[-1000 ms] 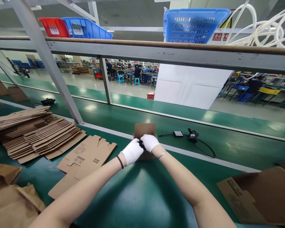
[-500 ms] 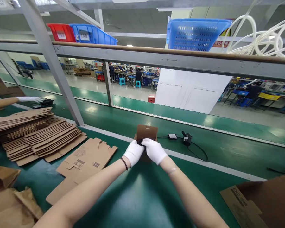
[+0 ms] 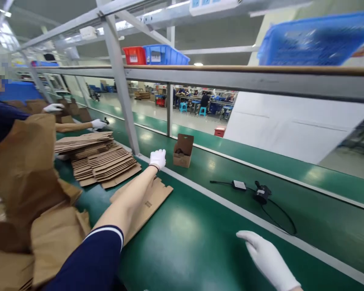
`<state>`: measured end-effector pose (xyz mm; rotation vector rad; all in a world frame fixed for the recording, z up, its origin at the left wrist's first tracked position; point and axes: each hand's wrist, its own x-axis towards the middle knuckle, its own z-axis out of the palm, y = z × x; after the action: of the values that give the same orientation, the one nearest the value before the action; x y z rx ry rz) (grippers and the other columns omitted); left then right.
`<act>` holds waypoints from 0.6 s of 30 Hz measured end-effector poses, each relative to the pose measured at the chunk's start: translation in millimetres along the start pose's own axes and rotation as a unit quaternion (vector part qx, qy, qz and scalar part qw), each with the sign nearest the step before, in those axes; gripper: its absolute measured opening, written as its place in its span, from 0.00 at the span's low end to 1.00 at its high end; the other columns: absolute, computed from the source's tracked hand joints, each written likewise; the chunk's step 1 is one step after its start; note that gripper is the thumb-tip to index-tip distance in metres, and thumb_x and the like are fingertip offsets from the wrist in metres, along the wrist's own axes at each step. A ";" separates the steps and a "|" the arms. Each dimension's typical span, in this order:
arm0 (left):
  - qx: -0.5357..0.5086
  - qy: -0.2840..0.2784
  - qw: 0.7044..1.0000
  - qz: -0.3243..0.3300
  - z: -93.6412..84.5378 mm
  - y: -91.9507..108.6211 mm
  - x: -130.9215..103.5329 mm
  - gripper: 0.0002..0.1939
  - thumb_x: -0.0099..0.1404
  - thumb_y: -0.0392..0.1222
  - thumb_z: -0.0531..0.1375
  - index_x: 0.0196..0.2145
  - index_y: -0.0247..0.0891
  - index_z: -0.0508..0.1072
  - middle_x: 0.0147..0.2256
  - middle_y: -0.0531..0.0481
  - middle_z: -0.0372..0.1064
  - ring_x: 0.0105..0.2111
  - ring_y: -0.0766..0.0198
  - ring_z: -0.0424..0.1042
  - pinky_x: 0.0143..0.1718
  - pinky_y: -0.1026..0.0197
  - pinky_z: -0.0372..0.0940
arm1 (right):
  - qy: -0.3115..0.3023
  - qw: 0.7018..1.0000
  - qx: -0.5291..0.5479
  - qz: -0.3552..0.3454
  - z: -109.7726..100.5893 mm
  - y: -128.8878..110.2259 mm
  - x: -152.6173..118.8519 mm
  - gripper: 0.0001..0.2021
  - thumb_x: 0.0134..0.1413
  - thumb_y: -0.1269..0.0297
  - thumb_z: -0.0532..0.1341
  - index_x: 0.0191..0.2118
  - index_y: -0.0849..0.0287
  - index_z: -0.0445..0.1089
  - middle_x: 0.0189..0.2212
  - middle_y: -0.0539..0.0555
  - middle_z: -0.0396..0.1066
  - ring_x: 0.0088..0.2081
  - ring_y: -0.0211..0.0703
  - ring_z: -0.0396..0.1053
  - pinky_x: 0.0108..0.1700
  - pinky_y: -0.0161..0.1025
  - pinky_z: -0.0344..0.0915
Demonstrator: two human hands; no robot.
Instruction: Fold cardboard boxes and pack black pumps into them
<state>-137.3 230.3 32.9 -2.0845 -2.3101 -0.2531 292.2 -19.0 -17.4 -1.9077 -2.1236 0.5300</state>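
Resting apart from left hand [image 3: 158, 158], seemingly loosely curled: small open box [image 3: 183, 151]; right hand [image 3: 268, 258] spread.

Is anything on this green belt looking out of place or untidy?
Slightly: the small box stands with its flap open, and the black pump lies loose with its cable sprawled. Nothing looks damaged.

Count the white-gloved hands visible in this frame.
4: left hand reaching toward the small open box; right hand bottom right; two co-worker's hands far left.
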 end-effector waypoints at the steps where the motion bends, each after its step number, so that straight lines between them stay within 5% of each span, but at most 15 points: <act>1: 0.001 -0.037 0.999 -0.033 -1.0 -19.5 -4.2 0.21 0.68 0.48 0.59 0.55 0.37 0.66 0.56 0.41 0.63 0.54 0.50 0.65 0.54 0.41 0.62 | -0.015 1.000 0.002 -0.005 2.0 -0.8 3.9 0.22 0.54 0.67 0.48 0.45 0.51 0.78 0.49 0.50 0.76 0.53 0.48 0.72 0.59 0.45 0.66; 4: -0.008 -0.132 0.985 -0.107 0.9 -63.6 -30.1 0.18 0.67 0.49 0.59 0.50 0.35 0.70 0.49 0.44 0.69 0.46 0.55 0.71 0.48 0.47 0.68 | -0.051 0.997 0.015 -0.047 8.2 -19.4 20.1 0.22 0.56 0.64 0.48 0.47 0.51 0.77 0.49 0.51 0.75 0.52 0.49 0.72 0.58 0.46 0.66; 7: -0.028 -0.144 0.979 -0.142 12.5 -74.1 -66.0 0.20 0.68 0.51 0.58 0.51 0.35 0.69 0.49 0.43 0.69 0.46 0.56 0.71 0.47 0.48 0.68 | -0.063 0.993 0.016 -0.103 12.2 -55.6 32.6 0.23 0.56 0.66 0.47 0.48 0.53 0.76 0.50 0.52 0.75 0.53 0.48 0.72 0.58 0.46 0.65; 11: -0.057 -0.079 0.981 -0.167 13.7 -59.5 -94.0 0.32 0.61 0.58 0.61 0.55 0.33 0.64 0.52 0.36 0.66 0.49 0.49 0.69 0.48 0.46 0.66 | -0.072 0.983 0.016 -0.168 9.3 -92.3 34.5 0.23 0.56 0.68 0.46 0.48 0.52 0.76 0.50 0.52 0.75 0.52 0.47 0.72 0.57 0.45 0.65; 15: -0.109 0.007 0.982 -0.155 -28.4 -37.5 -97.9 0.41 0.49 0.60 0.64 0.52 0.27 0.62 0.52 0.24 0.65 0.54 0.34 0.65 0.51 0.43 0.61 | -0.046 0.981 0.079 -0.173 7.4 -100.1 31.7 0.21 0.59 0.60 0.48 0.49 0.54 0.75 0.51 0.54 0.74 0.53 0.48 0.70 0.58 0.45 0.64; 18: -0.186 0.061 0.976 -0.098 -61.3 1.6 -109.0 0.39 0.49 0.62 0.63 0.50 0.31 0.63 0.53 0.25 0.64 0.56 0.33 0.63 0.54 0.42 0.58 | -0.013 0.965 0.224 -0.136 13.9 -109.3 35.4 0.31 0.59 0.50 0.49 0.65 0.58 0.57 0.60 0.59 0.65 0.58 0.48 0.67 0.59 0.44 0.63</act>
<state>-129.6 114.8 80.1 -1.9037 -2.5527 -0.8550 183.4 5.6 13.4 -1.3491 -2.0168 0.8866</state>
